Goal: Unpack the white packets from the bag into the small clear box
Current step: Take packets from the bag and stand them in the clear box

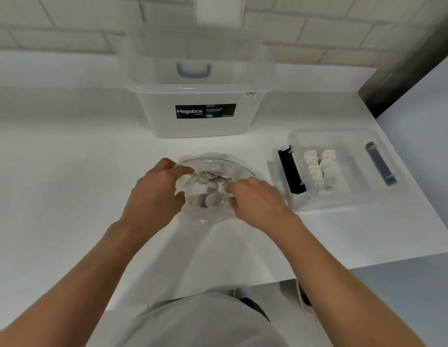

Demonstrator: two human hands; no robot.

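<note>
A clear plastic bag (219,161) stands open on the white counter in front of me, with several white packets (209,177) inside. My left hand (155,194) grips the bag's left rim and holds the mouth apart. My right hand (255,199) is at the right rim with its fingers pinched on the bag's edge, close to a packet; I cannot tell whether it holds a packet. To the right sits the small clear box (343,196) with black latches, and two rows of white packets (320,170) stand in it.
A large clear Megabox storage box (200,126) with a blue handle stands behind the bag against the tiled wall. The counter's edge (368,265) runs close on the right and front, with a dark post at the far right corner.
</note>
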